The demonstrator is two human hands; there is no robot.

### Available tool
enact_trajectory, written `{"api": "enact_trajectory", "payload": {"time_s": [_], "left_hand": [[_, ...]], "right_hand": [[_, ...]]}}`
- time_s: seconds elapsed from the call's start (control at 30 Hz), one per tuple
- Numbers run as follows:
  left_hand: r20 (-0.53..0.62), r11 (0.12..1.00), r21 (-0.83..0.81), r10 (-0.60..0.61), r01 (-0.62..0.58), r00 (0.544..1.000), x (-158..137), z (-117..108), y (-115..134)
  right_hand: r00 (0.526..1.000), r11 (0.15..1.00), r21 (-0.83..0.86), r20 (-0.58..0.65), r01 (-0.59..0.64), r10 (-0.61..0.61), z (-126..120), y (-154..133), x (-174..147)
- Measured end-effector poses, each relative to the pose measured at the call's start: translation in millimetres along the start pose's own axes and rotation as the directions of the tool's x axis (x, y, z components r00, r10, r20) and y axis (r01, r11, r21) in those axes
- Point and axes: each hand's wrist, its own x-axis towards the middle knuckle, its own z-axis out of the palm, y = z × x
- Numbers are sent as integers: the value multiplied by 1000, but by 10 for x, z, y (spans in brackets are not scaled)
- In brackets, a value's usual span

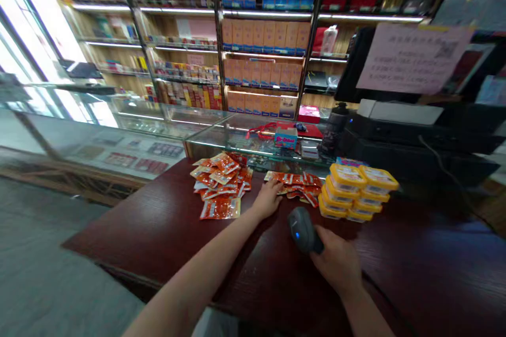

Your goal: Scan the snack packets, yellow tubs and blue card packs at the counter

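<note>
My right hand [338, 260] is wrapped round the handle of a dark barcode scanner [301, 227] with a small blue light, held over the dark red-brown counter [166, 237]. My left hand [269, 199] reaches forward to the near left end of a row of orange-red snack packets [296, 180]. Its fingers are apart and touch the packets' edge. Left of that hand lies a heaped pile of similar orange packets [223, 181], one flat at the front. Yellow-lidded plastic tubs [351, 192] stand in two stacks to the right of the row.
A glass display case [205, 131] borders the counter's far side, with a small blue-pink box [285, 138] on it. A black bottle [336, 126] stands near a monitor bearing a pink paper sign [415, 58]. The scanner's cable [381, 292] trails right. Stocked shelves [264, 37] line the wall.
</note>
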Motion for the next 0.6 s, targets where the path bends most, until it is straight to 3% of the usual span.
{"api": "enact_trajectory", "payload": {"time_s": [0.13,0.2,0.27,0.33,0.43,0.53,0.6], "left_hand": [[-95,998,57,24,-18,995,-11,-246,-147],[-182,990,123,-41,65,982,1,-442,-220],[-296,955,190,-163,225,941,23,-666,-295],[-422,875,228,-305,426,853,50,-876,-380],[-532,695,212,-508,687,678,88,-1090,-529],[-530,544,175,-650,820,544,108,-1168,-684],[-516,499,159,-694,852,502,108,-1174,-759]], "right_hand": [[1000,1000,-9,-4,7,-7,27,9,-14],[1000,1000,-18,-24,11,-12,28,1,-20],[1000,1000,-25,-28,6,-6,24,-11,-23],[1000,1000,-26,-19,-7,7,24,-21,-24],[1000,999,-35,-16,-11,10,40,-23,-23],[1000,999,-54,-19,-6,5,68,-10,-22],[1000,999,-54,-21,0,-1,85,3,-21]]}}
